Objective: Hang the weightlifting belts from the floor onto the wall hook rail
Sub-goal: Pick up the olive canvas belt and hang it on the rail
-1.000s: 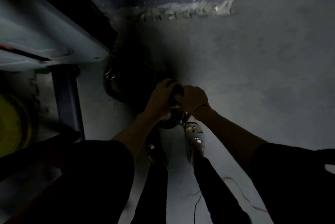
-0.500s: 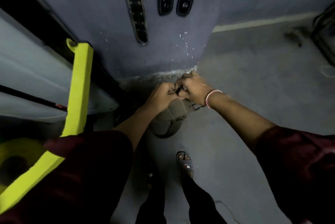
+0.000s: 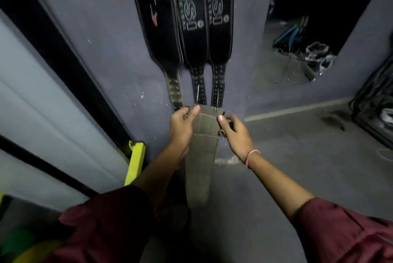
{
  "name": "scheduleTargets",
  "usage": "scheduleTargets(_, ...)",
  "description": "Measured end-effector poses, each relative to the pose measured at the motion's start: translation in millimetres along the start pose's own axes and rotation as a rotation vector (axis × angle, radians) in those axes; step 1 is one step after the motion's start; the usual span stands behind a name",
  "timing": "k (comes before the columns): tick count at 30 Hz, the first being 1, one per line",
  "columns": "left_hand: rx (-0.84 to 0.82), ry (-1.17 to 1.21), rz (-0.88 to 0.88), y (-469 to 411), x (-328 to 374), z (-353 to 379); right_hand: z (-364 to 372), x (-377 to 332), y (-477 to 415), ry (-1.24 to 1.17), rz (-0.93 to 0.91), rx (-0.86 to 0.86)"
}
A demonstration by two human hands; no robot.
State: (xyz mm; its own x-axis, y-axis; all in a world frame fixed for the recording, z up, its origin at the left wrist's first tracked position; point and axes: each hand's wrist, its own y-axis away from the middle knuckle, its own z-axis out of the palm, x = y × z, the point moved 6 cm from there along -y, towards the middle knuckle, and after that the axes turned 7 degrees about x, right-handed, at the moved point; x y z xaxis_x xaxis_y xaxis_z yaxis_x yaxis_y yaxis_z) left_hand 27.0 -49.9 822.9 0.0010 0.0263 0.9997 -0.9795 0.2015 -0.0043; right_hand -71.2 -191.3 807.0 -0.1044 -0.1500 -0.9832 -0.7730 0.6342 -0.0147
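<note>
I hold a brown-grey weightlifting belt (image 3: 203,156) upright by its top end, and its lower part hangs down toward my legs. My left hand (image 3: 182,126) grips the belt's upper left edge. My right hand (image 3: 232,129) pinches the upper right edge beside the metal buckle. Three black belts hang on the purple wall just above: a plain one with red marks (image 3: 153,18), and two with white lettering (image 3: 191,18) (image 3: 219,13). Their narrow ends reach down to my hands. The hook rail is out of view above.
A yellow bar (image 3: 136,162) leans at the lower left beside grey machine panels (image 3: 42,103). A wall mirror (image 3: 302,35) at the right reflects cables and gear. Dark equipment (image 3: 376,109) stands at the far right on the grey floor (image 3: 297,156).
I have risen from a crouch over the floor. Both hands lifted the brown belt from near my feet up to the wall, and it has unrolled to hang straight.
</note>
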Motion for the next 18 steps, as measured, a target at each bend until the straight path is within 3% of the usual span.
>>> scheduleTargets(5, 0.044, 0.2, 0.071, -13.3, 88.2, 11.0, -1.0, -86.7, -12.8, -0.325, -0.041, -0.012)
scheduleTargets(15, 0.091, 0.251, 0.177, -38.6, 199.7, 11.5, -1.4, -191.8, -51.4, -0.273, -0.27, 0.053)
scheduleTargets(18, 0.108, 0.27, 0.206, -42.1, 222.0, 9.8, 5.1, -215.8, -58.5, -0.315, -0.336, -0.013)
